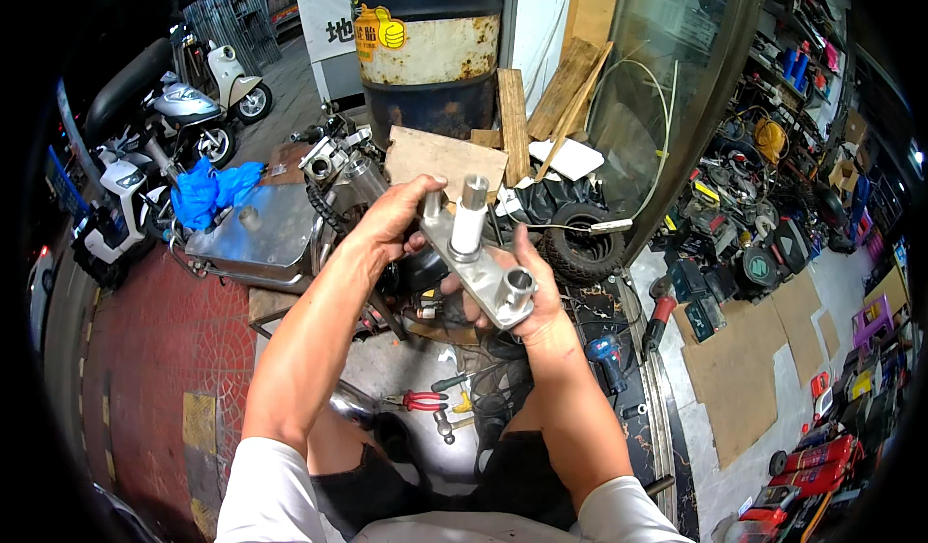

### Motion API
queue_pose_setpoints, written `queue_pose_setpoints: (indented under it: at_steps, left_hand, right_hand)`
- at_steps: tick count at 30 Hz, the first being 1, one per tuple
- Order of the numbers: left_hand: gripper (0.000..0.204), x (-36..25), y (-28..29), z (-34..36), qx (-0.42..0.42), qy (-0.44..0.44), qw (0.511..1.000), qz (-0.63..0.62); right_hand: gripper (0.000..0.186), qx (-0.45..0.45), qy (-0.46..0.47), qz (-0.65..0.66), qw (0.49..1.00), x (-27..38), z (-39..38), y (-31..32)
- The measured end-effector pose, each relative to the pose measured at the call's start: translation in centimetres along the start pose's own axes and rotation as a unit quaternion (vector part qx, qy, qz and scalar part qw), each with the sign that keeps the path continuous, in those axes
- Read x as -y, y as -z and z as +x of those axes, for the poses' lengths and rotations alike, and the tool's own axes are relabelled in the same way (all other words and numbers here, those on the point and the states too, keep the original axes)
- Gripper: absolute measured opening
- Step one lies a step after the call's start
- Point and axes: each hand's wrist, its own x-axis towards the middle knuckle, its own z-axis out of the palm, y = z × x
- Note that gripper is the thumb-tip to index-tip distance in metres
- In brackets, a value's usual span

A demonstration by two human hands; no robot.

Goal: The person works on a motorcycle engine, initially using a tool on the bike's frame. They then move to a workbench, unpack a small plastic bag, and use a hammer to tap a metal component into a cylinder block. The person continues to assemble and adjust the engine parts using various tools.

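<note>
In front of me I hold a flat silver metal bracket (458, 259), tilted, with an upright tube (470, 212) near its middle, a white band around it, and hollow bosses at its ends. My left hand (401, 218) grips the upper left end, thumb up by the short post. My right hand (522, 301) cradles the lower right end from below, beside the open boss (514, 290), its fingers partly behind the metal.
A silver metal case (247, 238) with blue plastic (198, 195) is at left. Ahead stand a rusty drum (425, 108), boards and tires (575, 253). Pliers (422, 400), a hammer (444, 425) and a blue power tool (604, 359) lie below. Parked scooters are far left.
</note>
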Motion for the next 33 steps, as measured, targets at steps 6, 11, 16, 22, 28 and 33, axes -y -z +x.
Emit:
queue_pose_setpoints:
  at_steps: [6, 11, 16, 22, 28, 33]
  left_hand:
    - [0.045, 2.6, 0.6, 2.6, -0.009, 0.010, 1.000, 0.008]
    - [0.056, 1.9, -0.1, 1.3, -0.069, -0.021, 0.996, 0.049]
    - [0.041, 0.2, 1.0, -2.9, -0.117, -0.190, 0.915, 0.336]
    - [0.028, -3.1, 5.7, -4.4, -0.262, -0.487, 0.628, 0.547]
    - [0.054, -1.3, 8.9, -3.3, -0.271, -0.427, 0.557, 0.658]
    - [0.061, -1.3, 8.3, -2.8, -0.269, -0.428, 0.542, 0.672]
  right_hand:
    - [0.065, -0.030, -0.016, 0.010, 0.999, -1.3, 2.4, 3.2]
    - [0.059, -0.055, -0.004, 0.041, 0.998, -1.5, 4.4, 2.4]
    - [0.041, -0.139, 0.080, -0.023, 0.987, -2.7, 6.9, 4.4]
    - [0.037, -0.175, 0.129, -0.071, 0.974, -4.9, 11.3, 6.2]
    - [0.032, -0.258, 0.151, -0.043, 0.953, -8.7, 15.5, 7.0]
    - [0.038, -0.336, 0.162, -0.053, 0.926, -9.7, 16.3, 7.9]
